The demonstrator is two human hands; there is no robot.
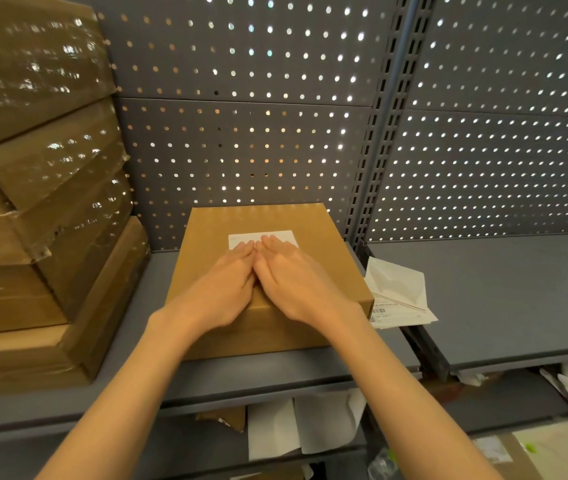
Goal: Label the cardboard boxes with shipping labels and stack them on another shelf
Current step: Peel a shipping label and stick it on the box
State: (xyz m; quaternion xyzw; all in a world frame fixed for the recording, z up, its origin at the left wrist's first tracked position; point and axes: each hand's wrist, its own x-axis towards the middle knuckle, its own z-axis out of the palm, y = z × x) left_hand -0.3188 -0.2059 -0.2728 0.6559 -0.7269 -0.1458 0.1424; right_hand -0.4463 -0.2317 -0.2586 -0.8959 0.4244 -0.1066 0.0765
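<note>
The cardboard box (265, 271) sits on the grey shelf (158, 306) at the centre of the frame, its far edge close to the perforated back panel (241, 133). On its top face, toward the far side, lies a white shipping label (275, 236); only its far strip shows, because both hands cover the rest. The left hand (222, 292) and the right hand (296, 285) lie flat and side by side on the box top, touching each other, with straight fingers (244, 247) pressing down on the label and gripping nothing. I judge that the label is being smoothed onto this box, so the labelling step for it is almost finished, but the box is not yet moved. Just beside the box, at its right edge, lies a small pile of white sheets (400, 299), one with a barcode; they seem to be more labels or peeled backings, I cannot tell which. At the left of the frame stands a tall stack of boxes wrapped in plastic film (40, 188), touching the same shelf; no labels are visible on them from here. The neighbouring shelf (500, 299) at the right of the frame carries no boxes in the part I can see, so the stacking seems still to be done. At the bottom, on a lower shelf, loose white papers (286, 424) lie.
</note>
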